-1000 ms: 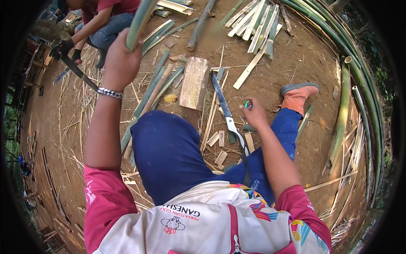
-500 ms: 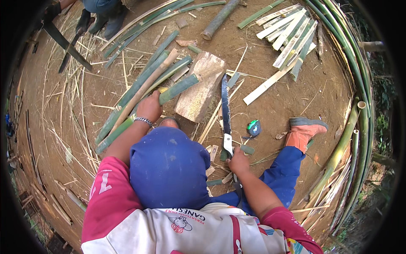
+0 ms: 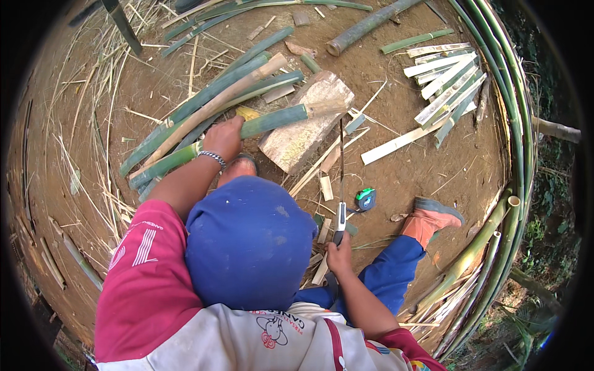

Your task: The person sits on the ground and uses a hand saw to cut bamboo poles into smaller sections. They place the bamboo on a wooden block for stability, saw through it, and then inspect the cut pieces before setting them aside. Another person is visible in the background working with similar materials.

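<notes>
My left hand (image 3: 224, 139) is closed round a green bamboo pole (image 3: 272, 120), whose far end lies across a squared wooden block (image 3: 297, 133). That end of the pole is tan instead of green. In my right hand (image 3: 339, 255) is the handle of a pruning saw (image 3: 341, 216), black and white. Its dark blade points away from me and shows edge-on as a thin line, its tip close to the block's right side. Whether the blade touches the pole cannot be made out. My bent left knee (image 3: 250, 241), in blue trousers, rises between my arms.
More bamboo poles (image 3: 204, 102) lie beside the held one. Split bamboo strips (image 3: 445, 80) are piled at the far right. A tape measure (image 3: 365, 198) lies right of the saw. Long bent bamboo (image 3: 523, 123) lines the right side. A dark blade (image 3: 122, 26) shows at the upper left.
The saw has turned from broadside to edge-on, and its tip is nearer the pole's end. My left hand keeps its hold on the pole. Another person at the upper left is now mostly out of view.
</notes>
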Action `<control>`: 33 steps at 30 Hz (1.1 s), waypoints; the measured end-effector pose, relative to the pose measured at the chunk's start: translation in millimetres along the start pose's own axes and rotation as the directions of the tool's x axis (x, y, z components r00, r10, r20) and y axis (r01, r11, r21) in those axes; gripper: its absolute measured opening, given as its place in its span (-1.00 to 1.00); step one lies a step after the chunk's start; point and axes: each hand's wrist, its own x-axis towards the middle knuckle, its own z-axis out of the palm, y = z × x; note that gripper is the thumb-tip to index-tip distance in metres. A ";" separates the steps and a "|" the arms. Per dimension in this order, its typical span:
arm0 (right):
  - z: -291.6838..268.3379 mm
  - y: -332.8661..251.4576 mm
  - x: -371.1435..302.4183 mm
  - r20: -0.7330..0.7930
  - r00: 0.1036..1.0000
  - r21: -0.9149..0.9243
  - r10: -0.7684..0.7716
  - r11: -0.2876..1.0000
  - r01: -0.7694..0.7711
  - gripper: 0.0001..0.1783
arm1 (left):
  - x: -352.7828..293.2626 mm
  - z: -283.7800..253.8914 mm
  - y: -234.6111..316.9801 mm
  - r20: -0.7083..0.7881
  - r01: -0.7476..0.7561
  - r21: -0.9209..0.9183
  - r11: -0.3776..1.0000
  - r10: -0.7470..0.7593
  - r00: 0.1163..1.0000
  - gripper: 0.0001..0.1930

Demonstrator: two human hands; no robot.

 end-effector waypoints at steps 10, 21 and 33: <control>-22.5 -32.7 -35.9 -0.122 0.987 0.410 -0.108 0.900 0.149 -0.41 | -3.0 -0.4 0.5 -0.004 -0.007 -0.025 1.000 0.007 1.000 -0.63; -30.3 -148.8 12.5 0.067 0.972 -0.194 -0.224 0.953 0.233 -0.42 | -2.2 6.4 -2.1 -0.092 -0.029 -0.046 0.999 0.025 0.995 -0.67; -39.2 -116.7 -19.5 0.089 0.980 -0.301 -0.178 0.933 0.197 -0.55 | -2.1 13.1 -5.7 -0.085 -0.025 -0.032 0.999 0.022 0.996 -0.67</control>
